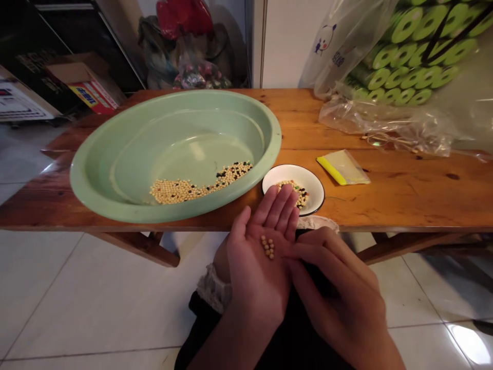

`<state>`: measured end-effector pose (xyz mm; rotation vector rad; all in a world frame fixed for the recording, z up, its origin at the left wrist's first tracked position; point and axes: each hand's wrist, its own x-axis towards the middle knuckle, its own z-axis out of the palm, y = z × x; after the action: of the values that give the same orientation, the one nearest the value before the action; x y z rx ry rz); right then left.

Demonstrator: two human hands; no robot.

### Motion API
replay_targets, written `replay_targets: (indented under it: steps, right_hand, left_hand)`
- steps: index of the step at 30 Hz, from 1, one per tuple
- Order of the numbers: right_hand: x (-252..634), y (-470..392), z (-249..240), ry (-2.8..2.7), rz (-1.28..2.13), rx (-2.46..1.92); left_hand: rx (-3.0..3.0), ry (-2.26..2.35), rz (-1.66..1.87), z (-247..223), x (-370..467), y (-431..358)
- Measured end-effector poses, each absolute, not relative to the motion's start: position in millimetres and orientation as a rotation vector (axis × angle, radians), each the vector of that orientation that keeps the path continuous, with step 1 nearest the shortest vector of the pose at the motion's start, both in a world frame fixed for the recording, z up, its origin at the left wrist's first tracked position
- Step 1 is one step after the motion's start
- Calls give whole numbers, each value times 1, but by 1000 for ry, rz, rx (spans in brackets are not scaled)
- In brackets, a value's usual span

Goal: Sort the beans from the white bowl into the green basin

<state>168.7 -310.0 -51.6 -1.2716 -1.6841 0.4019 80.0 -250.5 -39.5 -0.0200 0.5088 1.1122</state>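
Observation:
My left hand (pixel 259 280) is palm up above my lap, its fingers extended and slightly curled. Several pale yellow soybeans (pixel 268 247) rest in its palm. Beside them, the thumb and index finger of my right hand (pixel 341 280) come together in a pinch at the palm's edge. Whatever may be between those fingertips is hidden. Just beyond my left fingertips stands a white bowl (pixel 316 191) with a dark rim, partly covered by them. Mixed yellow and dark beans (pixel 304 198) lie in it. To the left, a large green basin (pixel 115 203) contains soybeans and black beans (pixel 175 191) along its near side.
The wooden bench (pixel 404 190) carries the basin and bowl. Right of the bowl lies a small clear packet (pixel 344 167) with a yellow edge. A plastic bag of green rolls (pixel 408 61) occupies the back right. An opened cardboard box (pixel 87 82) stands behind at left.

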Motion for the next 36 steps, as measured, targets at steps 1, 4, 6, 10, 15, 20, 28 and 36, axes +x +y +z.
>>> replay_targets:
  steps: [1,4,6,10,15,20,28,36]
  right_hand:
    - [168,-311,-51,-1705,379,-1282]
    - [167,-313,-51,-1748,304,-1307]
    - [166,-313,-51,-1764,293,-1314]
    - [165,-312,-50,-1799,248,-1328]
    - [164,-315,-50,-1853,147,-1408]
    - [163,-318,-50,-1852,151,-1438]
    - [164,-318,-49,-1836,189,-1415]
    - [165,-320,-50,-1862,147,-1421]
  left_hand:
    - [-16,504,1112,-40,80,-251]
    - [-8,498,1103,-41,80,-250]
    - [-2,502,1100,-42,81,-250]
    - [5,521,1092,-41,82,-250]
    - [13,499,1091,-41,83,-251]
    - [23,484,1084,-41,82,-250]
    - [15,471,1077,-41,82,-250]
    - [17,476,1082,-42,82,-251]
